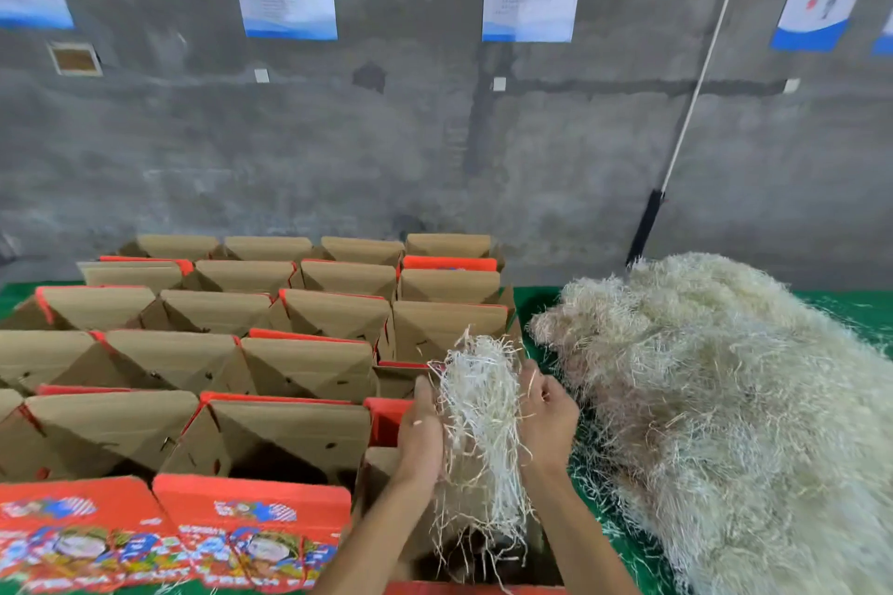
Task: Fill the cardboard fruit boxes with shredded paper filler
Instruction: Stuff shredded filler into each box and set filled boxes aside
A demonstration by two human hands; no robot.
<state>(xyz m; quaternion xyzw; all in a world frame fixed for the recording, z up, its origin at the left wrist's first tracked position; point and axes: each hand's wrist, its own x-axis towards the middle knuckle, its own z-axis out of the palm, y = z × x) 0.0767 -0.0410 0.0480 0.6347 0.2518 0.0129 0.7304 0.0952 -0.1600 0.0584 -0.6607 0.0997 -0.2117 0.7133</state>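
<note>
Between my two hands I hold a clump of pale shredded paper (481,406) above the nearest open cardboard box (381,473) at the bottom middle. My left hand (421,430) cups its left side and my right hand (548,420) its right side, fingers curled into the strands. Loose strands hang down into the box, whose bottom is dark. A big heap of the same shredded paper (715,401) lies just right of my hands on the green table cover (613,541). Several more open boxes (270,353) with raised brown flaps and red printed outsides stand in rows to the left.
A grey concrete wall (386,135) with hung paper notices rises behind the table. A white pole with a black foot (647,222) leans against the wall behind the heap. Red printed box flaps (169,531) lie folded toward me at the lower left.
</note>
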